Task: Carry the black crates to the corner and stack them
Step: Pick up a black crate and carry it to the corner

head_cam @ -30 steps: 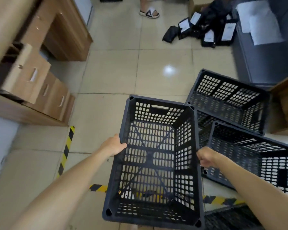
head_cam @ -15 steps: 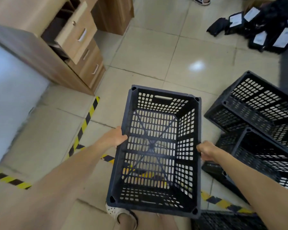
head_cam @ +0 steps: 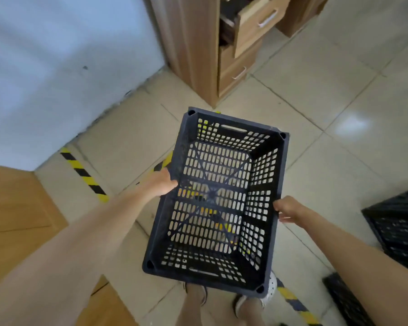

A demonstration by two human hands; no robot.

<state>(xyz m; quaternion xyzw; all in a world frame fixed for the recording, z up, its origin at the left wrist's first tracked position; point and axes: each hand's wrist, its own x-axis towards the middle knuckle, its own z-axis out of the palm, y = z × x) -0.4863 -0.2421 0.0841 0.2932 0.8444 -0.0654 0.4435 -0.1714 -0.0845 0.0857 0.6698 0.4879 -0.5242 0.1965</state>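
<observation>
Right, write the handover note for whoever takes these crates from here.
Left hand: gripping the left long wall of the black slotted plastic crate.
Right hand: gripping the right long wall.
Crate is empty, held level above the tiled floor, over the yellow-and-black floor tape.
More black crates wait on the floor at the right edge.
Done: one crate picked up, in transit.
Left: set it down in the corner; none is seen stacked there yet. Then fetch and stack the others.
</observation>
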